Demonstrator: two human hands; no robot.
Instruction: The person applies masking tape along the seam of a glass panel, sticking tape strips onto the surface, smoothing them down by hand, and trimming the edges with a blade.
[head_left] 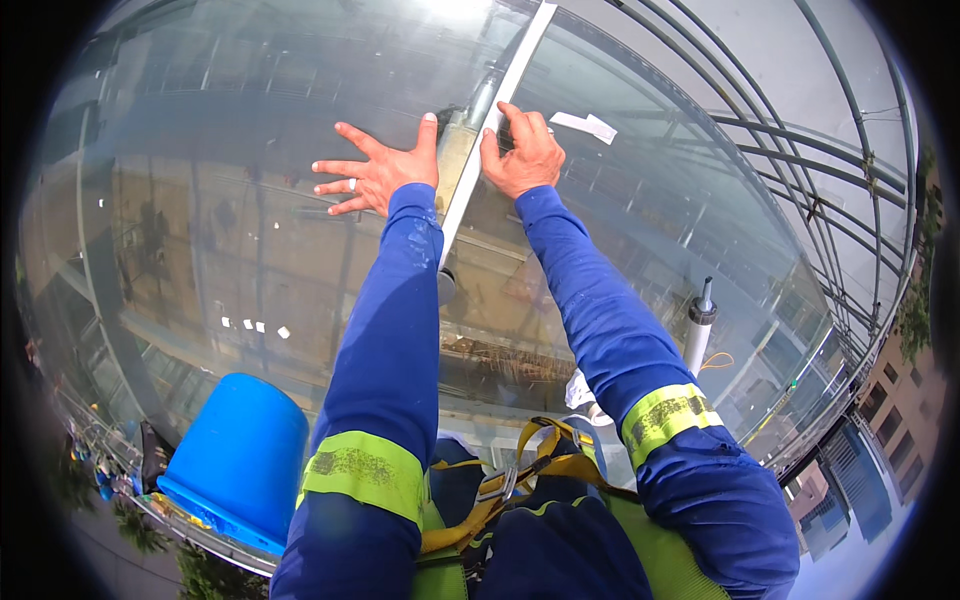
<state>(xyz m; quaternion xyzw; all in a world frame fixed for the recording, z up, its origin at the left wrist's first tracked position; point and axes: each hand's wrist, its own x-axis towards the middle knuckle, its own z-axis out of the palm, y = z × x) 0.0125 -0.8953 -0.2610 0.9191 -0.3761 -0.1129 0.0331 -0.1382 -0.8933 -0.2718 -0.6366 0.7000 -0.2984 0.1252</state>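
My left hand point(385, 172) is spread flat on the glass panel point(280, 90), fingers apart, a ring on one finger, just left of the long white strip point(518, 58) over a joint between panels. My right hand point(525, 150) has its fingers curled onto that strip, thumb and forefinger gripping or pressing it. Alongside the strip, under the glass, shows a pale beige band point(456, 160). A small white piece of paper or tape point(585, 125) lies on the glass to the right of my right hand.
A sealant gun point(697, 335) with a thin cord is behind my right forearm, near a white cloth point(580, 388). A blue bucket point(235, 455) sits lower left by the outer edge. Curved metal framework point(840, 150) rises at right; buildings show beyond. A yellow harness strap point(535, 435) crosses below me.
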